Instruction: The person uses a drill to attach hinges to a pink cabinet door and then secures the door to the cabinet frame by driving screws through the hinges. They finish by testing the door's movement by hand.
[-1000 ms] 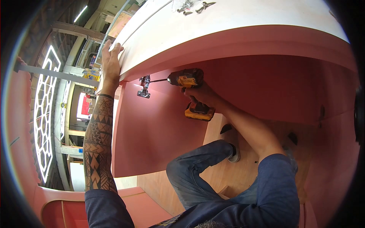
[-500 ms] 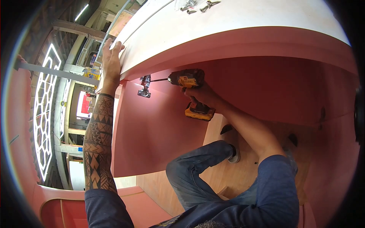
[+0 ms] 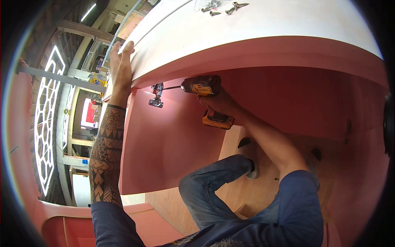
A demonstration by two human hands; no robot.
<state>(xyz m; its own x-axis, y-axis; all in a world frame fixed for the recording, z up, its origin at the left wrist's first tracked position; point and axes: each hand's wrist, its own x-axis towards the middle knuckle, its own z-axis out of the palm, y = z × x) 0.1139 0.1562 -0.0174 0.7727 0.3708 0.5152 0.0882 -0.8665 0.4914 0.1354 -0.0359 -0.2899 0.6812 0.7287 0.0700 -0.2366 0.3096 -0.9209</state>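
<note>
My right hand (image 3: 217, 102) is wrapped round the grip of a yellow and black power driver (image 3: 205, 85), under the red edge of the counter. The driver's long bit points left, its tip at a metal hinge (image 3: 156, 95) on the pink door panel (image 3: 164, 152). A light shines on the panel round the hinge. At the left edge of the white countertop (image 3: 255, 24), my left hand (image 3: 121, 68) rests with its fingers spread and the thumb side against the edge.
Several screws (image 3: 235, 8) and a small clear bag (image 3: 210, 5) lie on the countertop. My bent knee (image 3: 193, 185) is below the panel, over a wooden floor (image 3: 164, 206). A pink curved unit (image 3: 78, 226) stands at the lower left.
The view has shifted slightly, so the countertop and screws sit a little lower and further right. My right hand still holds the driver at the hinge, and my left hand stays at the edge.
</note>
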